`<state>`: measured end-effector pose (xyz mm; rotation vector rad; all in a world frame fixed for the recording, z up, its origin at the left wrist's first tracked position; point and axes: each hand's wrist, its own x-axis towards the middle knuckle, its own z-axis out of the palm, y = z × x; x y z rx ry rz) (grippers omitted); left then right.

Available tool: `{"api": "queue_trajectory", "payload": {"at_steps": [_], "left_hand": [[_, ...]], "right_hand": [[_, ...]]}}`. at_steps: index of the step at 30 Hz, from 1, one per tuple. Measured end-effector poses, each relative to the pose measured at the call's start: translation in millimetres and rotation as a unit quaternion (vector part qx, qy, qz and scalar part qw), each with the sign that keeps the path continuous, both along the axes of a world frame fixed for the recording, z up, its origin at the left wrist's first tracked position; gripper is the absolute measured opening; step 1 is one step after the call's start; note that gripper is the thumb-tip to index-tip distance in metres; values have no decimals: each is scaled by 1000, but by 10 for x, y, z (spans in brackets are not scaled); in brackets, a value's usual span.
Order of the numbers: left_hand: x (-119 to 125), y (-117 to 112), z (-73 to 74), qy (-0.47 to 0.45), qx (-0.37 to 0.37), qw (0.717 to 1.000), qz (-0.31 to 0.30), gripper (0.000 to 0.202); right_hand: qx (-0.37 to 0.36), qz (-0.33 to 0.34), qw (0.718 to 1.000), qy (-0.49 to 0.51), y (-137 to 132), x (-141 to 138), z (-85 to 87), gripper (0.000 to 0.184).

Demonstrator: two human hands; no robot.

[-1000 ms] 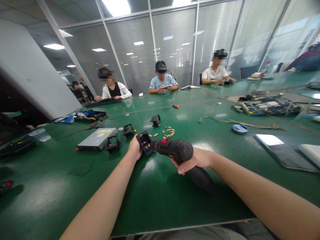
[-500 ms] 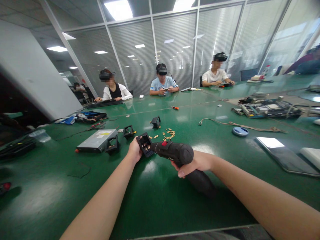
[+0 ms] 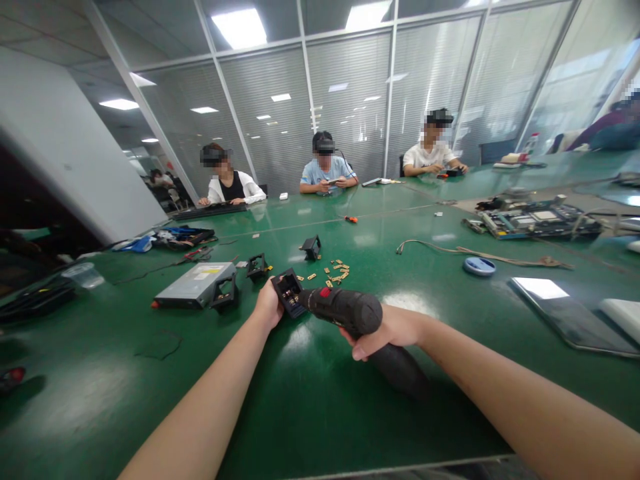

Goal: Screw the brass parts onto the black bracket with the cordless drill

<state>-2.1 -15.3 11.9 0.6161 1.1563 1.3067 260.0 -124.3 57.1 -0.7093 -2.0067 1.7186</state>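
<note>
My left hand (image 3: 269,307) is closed on the left side of a small black plastic housing (image 3: 287,288), its open face tilted up with brass-coloured bits inside. Wrapped round the grip of a black cordless drill (image 3: 345,310) is my right hand (image 3: 377,335). The drill's nose points left at the housing's opening; whether its tip touches anything inside is hidden. Just beyond lie several small brass plates (image 3: 341,271) in a loose scatter. Similar black housings stand nearby, one behind the plates (image 3: 312,247) and two on the left, the nearer housing (image 3: 223,293) beside a silver disc drive (image 3: 193,285).
On the right are a blue round lid (image 3: 480,267), a tan cable (image 3: 490,252), a glossy flat panel (image 3: 570,317) and circuit boards (image 3: 543,219). A plastic cup (image 3: 83,275) stands left. Three people sit across the green table (image 3: 165,400).
The drill and my right hand have shifted very slightly left and down. My left hand keeps its hold on the housing. The whole view has tilted a little.
</note>
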Motion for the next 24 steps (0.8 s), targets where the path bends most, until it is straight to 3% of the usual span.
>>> {"api": "queue_trajectory", "payload": {"at_steps": [18,24], "left_hand": [[-12,26,-42,-8,15,1000,-1,24],[-21,8,-23,0,10,1000,-2,25]], "right_hand": [[16,-12,1000,-8,7,2,-16,38],[-11,-5,1000,-2,13,7,-19,39]]}}
